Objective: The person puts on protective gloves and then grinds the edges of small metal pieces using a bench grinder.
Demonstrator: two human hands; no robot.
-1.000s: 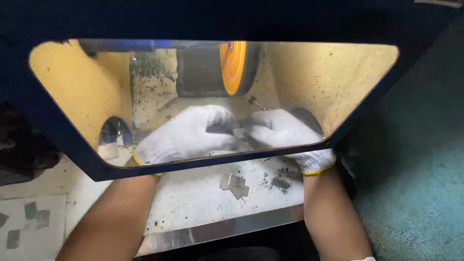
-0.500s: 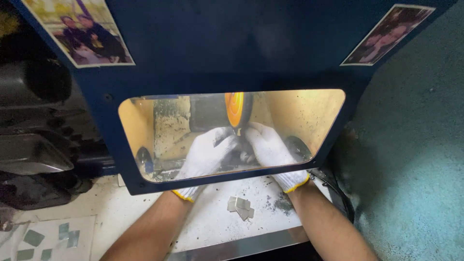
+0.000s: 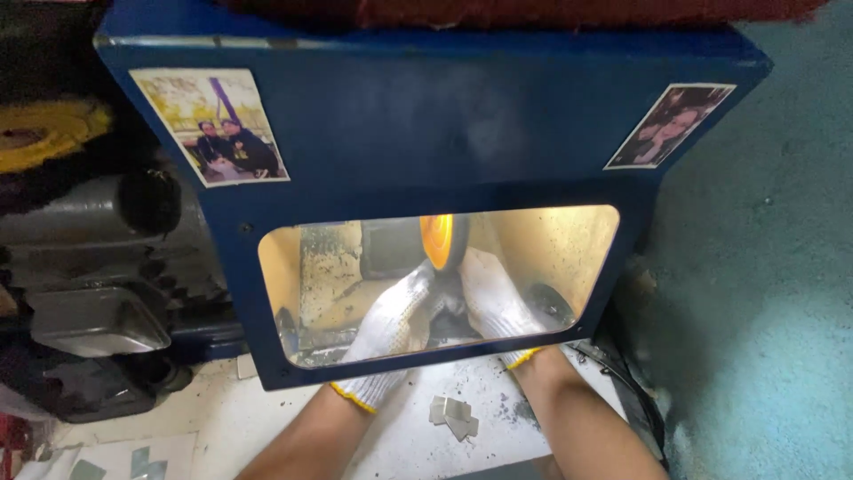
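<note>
Both gloved hands, L [image 3: 391,324] & R [image 3: 493,302], now higher at orange wheel [image 3: 437,238]; grip unclear.

2 rect. photo stickers on blue hood [image 3: 426,116]: upper left [image 3: 211,126], upper right [image 3: 670,125], latter prob. a portrait.

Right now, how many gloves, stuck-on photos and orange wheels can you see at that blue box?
White gloves: 2, left hand and right hand
Photos on the blue box: 2, a left photo and a right photo
Orange wheel: 1
Total: 5
</note>
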